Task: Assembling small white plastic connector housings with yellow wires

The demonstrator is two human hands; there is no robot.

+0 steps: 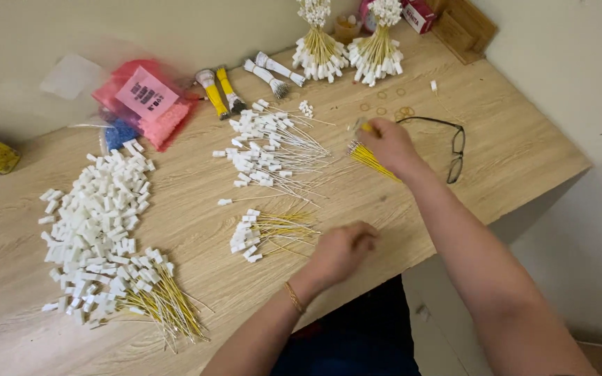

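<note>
R hand (387,145) sits right of centre, grip clenched on a small bunch of yellow wires (371,159) w/ the loose ends fanning down-left from the fist; looks like a metal tool tip pokes out at the top of the fist, too small to be sure. L hand (339,252), lower centre, is curled over the desk (517,150) just right of a loose fan of yellow wires w/ white connectors (263,233); fingers are blurred, can't tell if it pinches anything. Handling, as a guess: wires are v. light, thin, springy, prob. slippery one by one, so they'd splay and tangle; best taken as a bunch near mid-length, or by the white plastic end, which is stiffer and squarer. Around: big pile of white connectors (95,216) at left, a bundle of finished yellow leads (165,303) lower left, white-wire leads (269,150) upper centre, two tied sheaves (346,49) standing at top, pink bag (149,101) upper left, glasses (451,143) just right of the R hand.
</note>
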